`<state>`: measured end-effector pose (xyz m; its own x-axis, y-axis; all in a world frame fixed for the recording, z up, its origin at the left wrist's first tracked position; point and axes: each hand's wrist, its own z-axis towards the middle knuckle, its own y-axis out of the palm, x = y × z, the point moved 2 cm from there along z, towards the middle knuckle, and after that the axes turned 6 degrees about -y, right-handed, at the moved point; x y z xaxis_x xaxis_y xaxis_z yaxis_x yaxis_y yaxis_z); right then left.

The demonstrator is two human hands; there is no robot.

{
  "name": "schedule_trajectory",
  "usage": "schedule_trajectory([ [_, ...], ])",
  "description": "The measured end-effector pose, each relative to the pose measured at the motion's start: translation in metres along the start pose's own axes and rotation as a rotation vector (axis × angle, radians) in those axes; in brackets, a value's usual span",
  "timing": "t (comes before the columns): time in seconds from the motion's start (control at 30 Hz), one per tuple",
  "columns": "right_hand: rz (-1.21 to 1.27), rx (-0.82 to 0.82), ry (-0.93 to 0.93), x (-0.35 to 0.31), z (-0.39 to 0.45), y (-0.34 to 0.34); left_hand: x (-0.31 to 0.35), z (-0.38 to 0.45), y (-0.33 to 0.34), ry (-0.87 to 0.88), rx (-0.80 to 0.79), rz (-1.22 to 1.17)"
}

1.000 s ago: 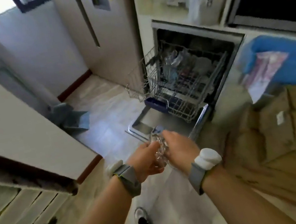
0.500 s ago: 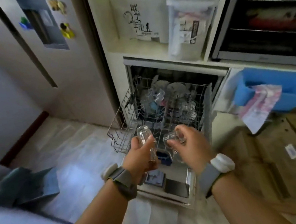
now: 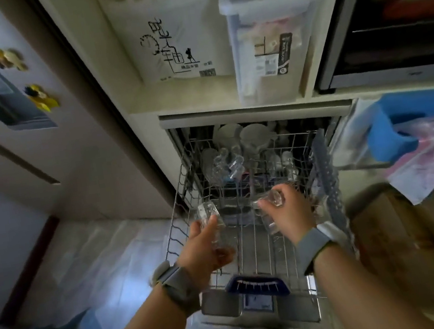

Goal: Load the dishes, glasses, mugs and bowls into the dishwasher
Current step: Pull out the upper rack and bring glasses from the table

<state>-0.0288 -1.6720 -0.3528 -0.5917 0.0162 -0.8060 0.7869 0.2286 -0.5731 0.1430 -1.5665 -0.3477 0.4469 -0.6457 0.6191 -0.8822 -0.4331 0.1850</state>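
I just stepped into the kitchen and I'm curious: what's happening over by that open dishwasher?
A person is loading it. The left hand holds one clear glass and the right hand holds another clear glass, both over the front of the pulled-out wire rack. White mugs and more glassware already sit at the rack's back.

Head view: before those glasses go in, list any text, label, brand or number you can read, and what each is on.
Nothing can be quoted with confidence.
White bag on the shelf: large black handwritten-style characters, small print and a code square, too blurred.
Clear lidded container: dark vertical label with white print, too small.
Dishwasher door panel: small label, blurred.
Fridge door: magnets and a dark panel, no legible text.
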Motion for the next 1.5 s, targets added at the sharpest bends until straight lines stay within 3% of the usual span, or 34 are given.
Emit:
schedule_trajectory([
  [0.27, 0.005, 0.029, 0.111, 0.007, 0.085, 0.033, 0.053, 0.094, -0.022, -0.094, 0.050, 0.066],
  [0.6, -0.184, 0.044, 0.338, 0.019, 0.189, 0.112, 0.104, 0.227, -0.057, -0.142, -0.082, 0.368],
  [0.77, -0.270, 0.036, 0.449, 0.029, 0.236, 0.147, 0.116, 0.292, -0.076, -0.159, -0.113, 0.386],
  [1.0, -0.498, -0.135, 0.408, 0.039, 0.264, 0.162, 0.109, 0.326, -0.084, -0.180, -0.129, 0.489],
  [1.37, -0.585, -0.195, 0.396, 0.056, 0.264, 0.194, 0.106, 0.341, -0.075, -0.207, -0.153, 0.457],
  [1.5, -0.498, -0.187, 0.388, 0.062, 0.265, 0.195, 0.105, 0.346, -0.073, -0.225, -0.169, 0.445],
])
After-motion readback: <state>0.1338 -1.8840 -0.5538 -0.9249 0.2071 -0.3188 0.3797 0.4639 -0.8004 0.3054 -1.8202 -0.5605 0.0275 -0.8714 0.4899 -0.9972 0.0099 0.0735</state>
